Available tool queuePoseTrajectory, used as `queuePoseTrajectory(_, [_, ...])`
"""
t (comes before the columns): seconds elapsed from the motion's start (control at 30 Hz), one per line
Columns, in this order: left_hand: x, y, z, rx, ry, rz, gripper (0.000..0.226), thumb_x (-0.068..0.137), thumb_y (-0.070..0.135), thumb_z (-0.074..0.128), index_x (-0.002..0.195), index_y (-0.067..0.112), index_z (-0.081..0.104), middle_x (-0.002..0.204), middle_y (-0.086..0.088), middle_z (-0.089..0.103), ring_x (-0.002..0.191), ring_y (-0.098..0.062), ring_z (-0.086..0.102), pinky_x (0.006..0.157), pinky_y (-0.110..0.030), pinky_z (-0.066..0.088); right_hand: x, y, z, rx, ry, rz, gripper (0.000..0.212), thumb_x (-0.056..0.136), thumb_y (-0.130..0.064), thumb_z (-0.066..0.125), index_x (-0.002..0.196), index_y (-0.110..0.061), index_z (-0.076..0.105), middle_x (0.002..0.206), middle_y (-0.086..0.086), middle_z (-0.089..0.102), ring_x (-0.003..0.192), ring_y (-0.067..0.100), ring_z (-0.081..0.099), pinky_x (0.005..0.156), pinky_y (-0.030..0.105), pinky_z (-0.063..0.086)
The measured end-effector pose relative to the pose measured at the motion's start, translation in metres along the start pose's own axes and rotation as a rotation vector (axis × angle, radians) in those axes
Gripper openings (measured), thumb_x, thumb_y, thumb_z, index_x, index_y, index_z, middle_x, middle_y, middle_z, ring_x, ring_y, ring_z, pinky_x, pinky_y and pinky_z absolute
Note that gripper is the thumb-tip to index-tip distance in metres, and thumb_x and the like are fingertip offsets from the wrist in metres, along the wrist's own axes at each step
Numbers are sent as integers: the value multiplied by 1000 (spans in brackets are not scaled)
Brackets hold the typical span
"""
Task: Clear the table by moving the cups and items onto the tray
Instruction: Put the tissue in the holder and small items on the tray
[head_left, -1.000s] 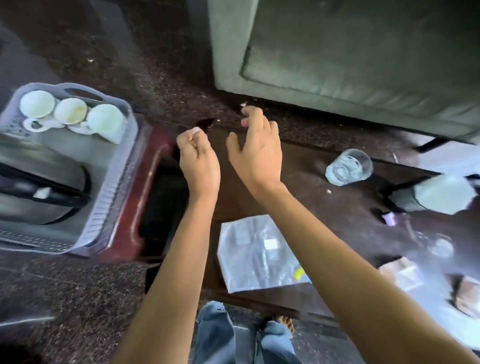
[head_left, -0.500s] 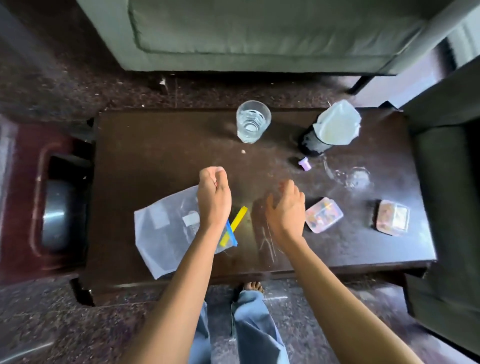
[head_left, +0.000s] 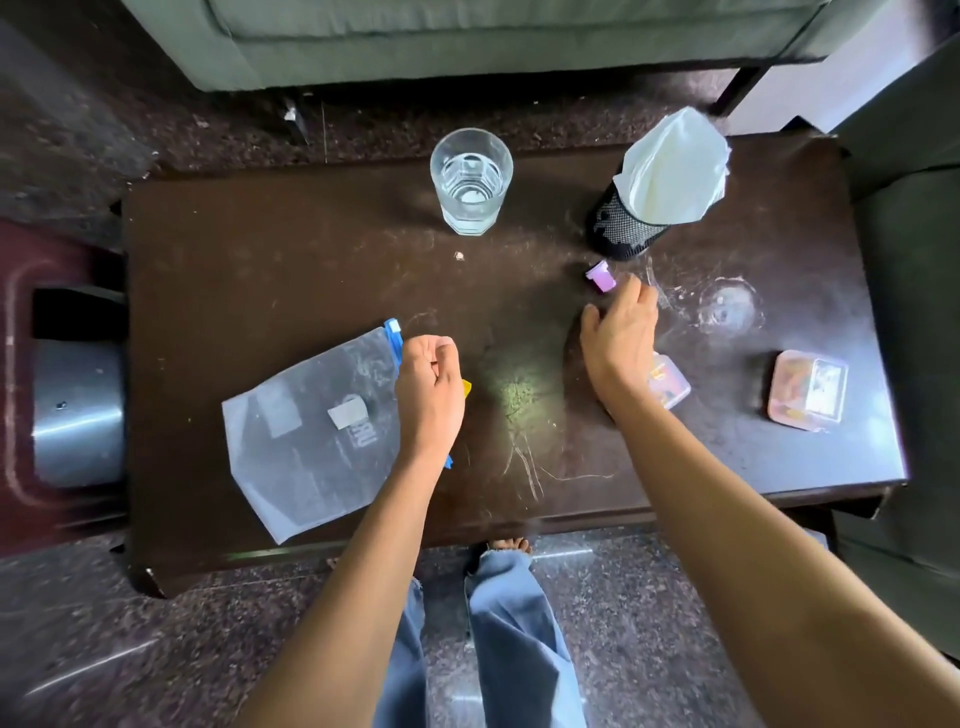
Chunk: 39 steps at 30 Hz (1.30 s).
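Clear water-filled drinking glass (head_left: 471, 182) is standing at the dark wooden table's (head_left: 260, 270) far edge; right hand (head_left: 621, 338), fingers spread, is hovering beside a small purple cap (head_left: 600, 275); left hand (head_left: 430, 387) is curling into a loose, empty fist.

Middle of the surface (head_left: 322, 270) is wide open, easy lane between the glass (head_left: 471, 182) and the plastic bag (head_left: 311, 431). Right side's crowded: mesh holder (head_left: 621, 228), purple cap (head_left: 600, 274), two small boxes (head_left: 807, 389).
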<state>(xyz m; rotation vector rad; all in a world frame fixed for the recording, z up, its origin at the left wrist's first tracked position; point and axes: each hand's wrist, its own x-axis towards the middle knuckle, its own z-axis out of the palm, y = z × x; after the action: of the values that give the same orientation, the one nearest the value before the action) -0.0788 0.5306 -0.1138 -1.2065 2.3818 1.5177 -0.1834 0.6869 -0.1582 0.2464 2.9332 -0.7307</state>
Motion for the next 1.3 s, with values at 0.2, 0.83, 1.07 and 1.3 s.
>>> queuePoseTrajectory(0.2, [8,-6,-9,-52,8,-16,18,101,27,36,99,12,46,88,4,55,75,-2,53,68,-22,39,22,-7,8,37,-1,28,29,89,-12,52,115,0,49,118,22,51,111,38,48,86,42,38])
queuePoseTrajectory(0.83, [79,-36,-199,-311,383,-1,13,97,24,41,86,27,46,89,7,58,86,-16,59,78,-34,48,-63,-232,65,275,-72,-525,13,85,-12,58,96,-5,59,91,10,59,81,27,54,65,23,32])
queuePoseTrajectory(1.07, [103,-47,-316,-396,588,2,9,97,24,41,94,23,49,91,15,58,90,-12,59,87,-38,51,-105,-380,92,327,-165,-790,16,84,-15,60,97,-7,60,91,8,61,83,24,56,70,30,44])
queuePoseTrajectory(1.3, [121,-78,-397,-511,761,-46,27,99,26,40,115,7,52,118,-13,61,109,-28,57,93,-37,46,-158,-517,136,336,-367,-1119,18,81,-20,61,92,-7,67,87,10,66,79,26,60,76,42,50])
